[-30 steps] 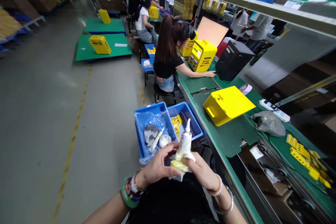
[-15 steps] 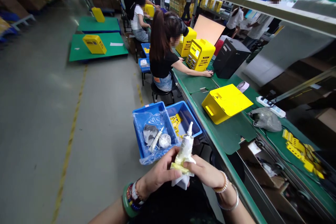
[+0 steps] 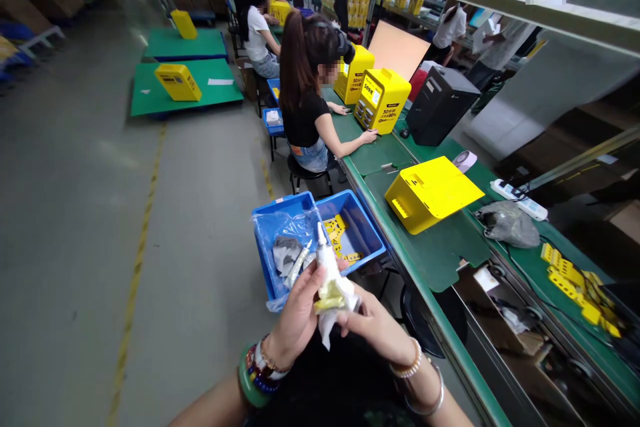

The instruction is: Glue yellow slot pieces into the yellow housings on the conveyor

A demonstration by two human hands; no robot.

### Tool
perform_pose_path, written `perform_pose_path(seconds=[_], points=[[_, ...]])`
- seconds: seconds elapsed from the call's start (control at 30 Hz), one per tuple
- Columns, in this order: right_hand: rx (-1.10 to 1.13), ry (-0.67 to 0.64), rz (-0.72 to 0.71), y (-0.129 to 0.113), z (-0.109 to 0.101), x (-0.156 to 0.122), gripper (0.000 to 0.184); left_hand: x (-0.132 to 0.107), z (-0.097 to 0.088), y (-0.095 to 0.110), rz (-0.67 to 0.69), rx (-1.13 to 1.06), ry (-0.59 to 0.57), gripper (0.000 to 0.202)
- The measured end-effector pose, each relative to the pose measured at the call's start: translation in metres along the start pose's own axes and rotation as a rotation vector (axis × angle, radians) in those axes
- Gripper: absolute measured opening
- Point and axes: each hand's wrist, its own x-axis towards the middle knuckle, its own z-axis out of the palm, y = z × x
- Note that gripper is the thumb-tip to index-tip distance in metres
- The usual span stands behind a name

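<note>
My left hand (image 3: 296, 312) is closed around a white squeeze tube (image 3: 327, 259) with a long tapered nozzle, which points up and away from me. A crumpled white tissue (image 3: 345, 293) with yellow smears wraps the tube's lower part. My right hand (image 3: 380, 327) pinches the tissue at its right side. Just beyond my hands sits a blue bin (image 3: 261, 240) lined with clear plastic. Inside it lie another tube (image 3: 299, 268) and a grey crumpled cloth (image 3: 286, 253). The lower end of the held tube is hidden by tissue and fingers.
A second blue bin (image 3: 375, 240) holds yellow parts. On the green workbench (image 3: 425, 260) rests a yellow case (image 3: 430, 193), with a power strip (image 3: 520, 200) and yellow pieces (image 3: 575, 287) farther right. A seated co-worker (image 3: 310, 100) works ahead beside yellow boxes. A black stool (image 3: 430, 320) stands under the bench.
Both hands and the tube have shifted left, and the tube now tilts slightly left. The tissue has opened out around it. The co-worker's right arm has drawn back.
</note>
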Motion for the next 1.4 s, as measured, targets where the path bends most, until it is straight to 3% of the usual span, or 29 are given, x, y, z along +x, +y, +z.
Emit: perform_pose_path(seconds=[0.07, 0.2, 0.57, 0.7, 0.87, 0.97, 1.07, 1.17, 1.3, 1.4], points=[[-0.048, 0.079, -0.044, 0.004, 0.004, 0.001, 0.048, 0.002, 0.002, -0.003, -0.001, -0.016, 0.044, 0.033], [-0.06, 0.249, -0.069, 0.013, 0.01, 0.005, 0.032, 0.003, 0.007, -0.008, 0.011, -0.043, 0.027, 0.033], [0.138, 0.312, -0.113, -0.001, 0.009, 0.002, 0.034, -0.003, 0.015, -0.011, 0.066, -0.039, -0.17, 0.026], [0.09, 0.321, -0.095, -0.004, 0.007, 0.002, 0.038, -0.003, 0.01, -0.012, 0.074, 0.026, -0.222, 0.032], [-0.001, 0.329, -0.08, -0.003, 0.001, 0.001, 0.027, 0.003, 0.002, -0.005, 0.12, 0.015, -0.05, 0.034], [0.032, 0.327, -0.086, 0.001, -0.002, -0.001, 0.035, 0.007, -0.004, 0.001, 0.088, -0.07, -0.014, 0.035], [0.088, 0.372, -0.078, 0.003, -0.003, -0.001, 0.038, 0.008, -0.013, 0.005, 0.039, -0.128, -0.078, 0.034], [0.147, 0.385, -0.085, 0.002, -0.001, -0.001, 0.035, 0.008, -0.02, 0.008, 0.019, -0.157, -0.212, 0.036], [0.185, 0.403, -0.092, -0.003, 0.005, -0.004, 0.033, 0.007, -0.024, 0.014, 0.073, -0.159, -0.39, 0.034], [0.203, 0.414, -0.091, -0.01, 0.01, -0.009, 0.034, 0.007, -0.027, 0.019, 0.091, -0.135, -0.441, 0.032]])
